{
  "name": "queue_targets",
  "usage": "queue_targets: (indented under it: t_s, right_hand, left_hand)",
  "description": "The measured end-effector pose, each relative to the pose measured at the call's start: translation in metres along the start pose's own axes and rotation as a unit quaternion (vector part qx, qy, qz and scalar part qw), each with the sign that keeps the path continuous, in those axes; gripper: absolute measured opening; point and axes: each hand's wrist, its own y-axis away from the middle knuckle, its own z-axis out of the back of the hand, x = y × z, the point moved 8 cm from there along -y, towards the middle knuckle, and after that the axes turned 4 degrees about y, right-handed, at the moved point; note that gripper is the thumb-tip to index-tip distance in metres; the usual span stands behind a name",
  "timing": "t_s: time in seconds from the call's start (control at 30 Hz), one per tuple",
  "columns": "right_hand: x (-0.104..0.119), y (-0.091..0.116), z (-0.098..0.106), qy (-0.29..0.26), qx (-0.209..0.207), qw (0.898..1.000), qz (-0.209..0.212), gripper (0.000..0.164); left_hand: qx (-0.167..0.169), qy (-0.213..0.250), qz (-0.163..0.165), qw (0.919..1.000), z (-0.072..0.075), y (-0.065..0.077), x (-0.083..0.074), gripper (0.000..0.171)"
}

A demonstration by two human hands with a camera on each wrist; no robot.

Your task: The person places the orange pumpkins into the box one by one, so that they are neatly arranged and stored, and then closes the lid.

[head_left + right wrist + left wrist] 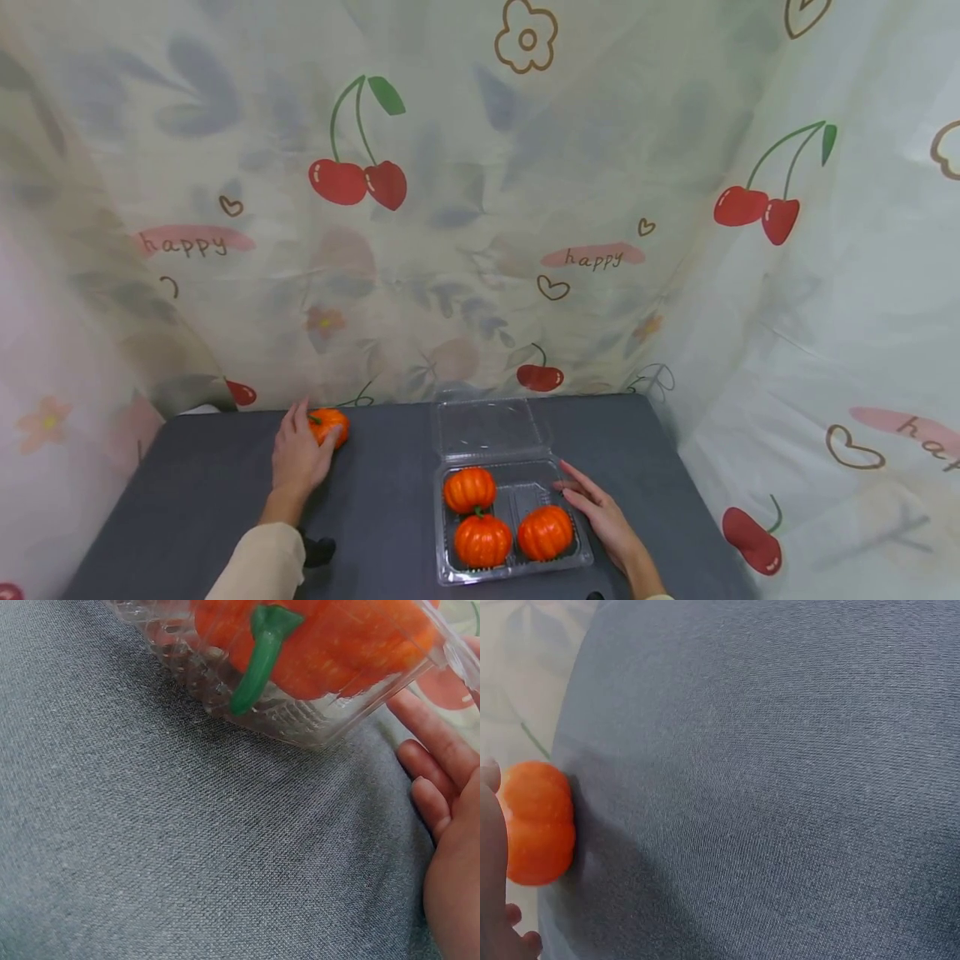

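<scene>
At the far left of the table, my left hand (300, 454) grips a small orange toy pumpkin (330, 426), with the thumb on its near right side and the fingers on its left. This pumpkin (540, 823) shows at the left edge of the left wrist view. A clear plastic clamshell box (515, 573) stands with its lid (491, 429) raised at the back. Inside it are two pumpkins on the left, one behind the other, and a third pumpkin (545, 532) at front right. My right hand (603, 517) rests its extended fingers against the box's right side.
A dark grey cloth covers the table (382, 500). Printed curtains (450, 208) with cherries and hearts hang behind and along both sides, close to the table's edges. A black strap (318, 552) shows at the left wrist.
</scene>
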Motion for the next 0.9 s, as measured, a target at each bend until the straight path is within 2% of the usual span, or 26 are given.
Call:
queue_targets:
  t_s: [0.17, 0.43, 0.63, 0.9]
  right_hand:
    - [0.000, -0.001, 0.000, -0.010, -0.001, 1.000, -0.004, 0.058]
    - [-0.002, -0.002, 0.000, -0.003, -0.003, 1.000, -0.008, 0.058]
    - [-0.002, -0.002, 0.000, -0.003, -0.002, 1.000, -0.005, 0.058]
    - [0.001, 0.000, 0.000, -0.003, -0.002, 1.000, -0.004, 0.058]
  left_hand:
    - [0.019, 0.022, 0.047, 0.9985, -0.002, 0.000, 0.014, 0.086]
    - [0.040, 0.033, 0.097, 0.9940, -0.006, 0.007, 0.026, 0.092]
    - [0.052, 0.032, 0.100, 0.9931, -0.010, 0.008, 0.024, 0.088]
    - [0.057, 0.036, 0.087, 0.9939, -0.019, 0.004, 0.017, 0.098]
